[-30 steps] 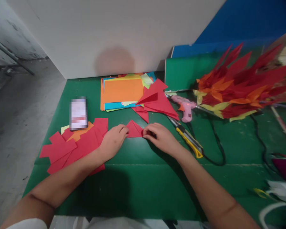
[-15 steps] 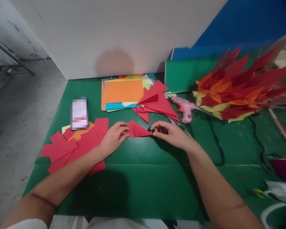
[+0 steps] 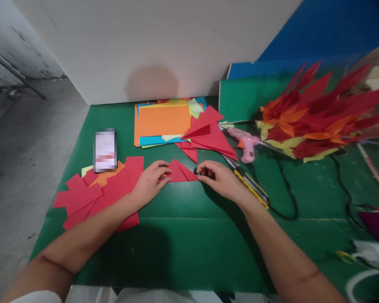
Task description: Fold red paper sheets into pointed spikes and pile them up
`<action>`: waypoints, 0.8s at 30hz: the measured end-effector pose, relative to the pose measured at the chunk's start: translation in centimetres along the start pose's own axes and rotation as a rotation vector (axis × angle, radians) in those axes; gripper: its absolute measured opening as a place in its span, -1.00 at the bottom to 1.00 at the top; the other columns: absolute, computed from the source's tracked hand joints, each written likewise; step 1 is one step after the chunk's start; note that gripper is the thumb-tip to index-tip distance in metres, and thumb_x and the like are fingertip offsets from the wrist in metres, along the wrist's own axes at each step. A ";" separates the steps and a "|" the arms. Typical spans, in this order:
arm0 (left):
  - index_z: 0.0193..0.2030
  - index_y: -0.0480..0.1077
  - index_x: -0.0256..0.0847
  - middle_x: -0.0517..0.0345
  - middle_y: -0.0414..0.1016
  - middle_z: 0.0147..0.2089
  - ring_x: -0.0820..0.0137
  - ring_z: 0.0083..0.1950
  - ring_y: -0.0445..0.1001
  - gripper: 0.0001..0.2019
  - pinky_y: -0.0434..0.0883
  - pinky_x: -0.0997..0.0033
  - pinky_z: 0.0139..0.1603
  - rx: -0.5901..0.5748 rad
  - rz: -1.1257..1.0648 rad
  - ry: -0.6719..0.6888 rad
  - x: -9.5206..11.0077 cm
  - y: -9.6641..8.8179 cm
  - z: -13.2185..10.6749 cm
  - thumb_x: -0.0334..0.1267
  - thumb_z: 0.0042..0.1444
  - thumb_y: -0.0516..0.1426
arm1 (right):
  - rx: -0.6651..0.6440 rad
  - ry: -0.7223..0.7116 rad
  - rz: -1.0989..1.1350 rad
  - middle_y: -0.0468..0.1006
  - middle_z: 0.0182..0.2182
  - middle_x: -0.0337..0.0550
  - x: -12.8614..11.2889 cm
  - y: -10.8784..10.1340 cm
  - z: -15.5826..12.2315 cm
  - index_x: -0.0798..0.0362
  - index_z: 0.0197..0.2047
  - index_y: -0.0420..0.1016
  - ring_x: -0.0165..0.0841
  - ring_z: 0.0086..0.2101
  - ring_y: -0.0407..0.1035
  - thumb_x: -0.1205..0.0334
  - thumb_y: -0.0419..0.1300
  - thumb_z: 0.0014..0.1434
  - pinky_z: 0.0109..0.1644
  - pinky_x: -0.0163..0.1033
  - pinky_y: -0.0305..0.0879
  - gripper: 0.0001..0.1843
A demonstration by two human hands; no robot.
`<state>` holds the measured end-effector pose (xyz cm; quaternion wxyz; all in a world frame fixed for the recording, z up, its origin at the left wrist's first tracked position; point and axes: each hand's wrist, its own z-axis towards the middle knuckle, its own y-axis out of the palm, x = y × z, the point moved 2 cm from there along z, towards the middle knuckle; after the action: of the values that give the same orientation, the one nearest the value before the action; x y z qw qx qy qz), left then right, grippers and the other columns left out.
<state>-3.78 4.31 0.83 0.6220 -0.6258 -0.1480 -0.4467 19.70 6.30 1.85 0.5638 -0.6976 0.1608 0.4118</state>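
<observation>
A folded red paper triangle (image 3: 177,171) lies on the green table (image 3: 189,248), its peak pointing away from me. At its left corner my left hand (image 3: 153,179) is closed, fingers pinching the paper. My right hand (image 3: 216,177) pinches the right corner between thumb and fingertips. Beyond the triangle are folded red paper pieces (image 3: 213,136), partly over a stack of coloured paper topped by an orange sheet (image 3: 164,120). Loose red paper strips (image 3: 84,195) spread under and beside my left forearm.
A phone (image 3: 105,150) rests at the left above the strips. Right of my right hand lie a utility knife (image 3: 249,183) and a pink glue gun (image 3: 246,144) with a black cord. A red, orange and yellow paper flame arrangement (image 3: 316,118) stands farther right.
My right hand has shifted slightly left, and the triangle's right corner has drawn in with it. More of the utility knife shows. My left hand stays in place.
</observation>
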 end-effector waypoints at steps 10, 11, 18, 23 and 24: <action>-0.09 0.36 -0.20 0.06 0.38 -0.02 0.57 -0.35 0.39 -0.78 0.48 0.45 -0.24 0.021 -0.082 0.030 0.1 -0.1 0.1 -0.48 0.13 0.14 | 0.134 -0.029 0.112 0.50 -0.19 -0.11 -0.7 0.7 -0.1 -0.03 -0.07 0.43 -0.35 -0.38 0.34 0.29 0.08 0.17 -0.29 -0.20 0.29 -0.75; -0.09 0.36 -0.20 0.06 0.38 -0.02 0.57 -0.36 0.39 -0.78 0.48 0.46 -0.25 0.024 -0.091 0.024 0.1 -0.1 0.1 -0.48 0.12 0.14 | 0.188 -0.059 0.064 0.51 -0.21 -0.10 -1.0 1.2 -0.1 -0.03 -0.08 0.45 -0.31 -0.33 0.35 0.27 0.08 0.19 -0.24 -0.16 0.29 -0.76; -0.08 0.35 -0.21 0.07 0.46 -0.07 0.51 -0.33 0.40 -0.83 0.43 0.45 -0.26 0.007 -0.057 -0.052 0.6 -0.3 0.3 -0.38 0.19 0.08 | 0.169 -0.159 -0.155 0.50 -0.33 -0.09 -1.7 3.2 0.2 0.00 0.00 0.47 -0.23 -0.28 0.33 0.30 0.13 0.18 -0.18 -0.11 0.24 -0.70; 0.10 0.24 -0.19 0.10 0.49 -0.07 0.52 -0.39 0.37 -0.68 0.40 0.47 -0.31 -0.004 0.010 -0.100 0.7 -0.2 0.5 -0.38 0.21 0.05 | 0.137 -0.172 -0.110 0.48 -0.41 -0.16 -1.4 2.7 0.1 -0.01 0.00 0.46 -0.27 -0.34 0.32 0.35 0.12 0.18 -0.26 -0.17 0.22 -0.69; 0.09 0.26 -0.19 0.12 0.49 -0.10 0.51 -0.39 0.37 -0.69 0.39 0.48 -0.33 -0.007 0.035 -0.094 0.8 -0.1 0.6 -0.38 0.20 0.05 | 0.137 -0.171 -0.109 0.48 -0.41 -0.16 -1.4 2.7 0.2 -0.01 -0.04 0.47 -0.27 -0.34 0.32 0.35 0.12 0.17 -0.26 -0.18 0.21 -0.71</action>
<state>-3.20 4.61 1.57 0.6198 -0.6508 -0.1643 -0.4066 16.93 5.27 1.16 0.6435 -0.6275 0.1019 0.4263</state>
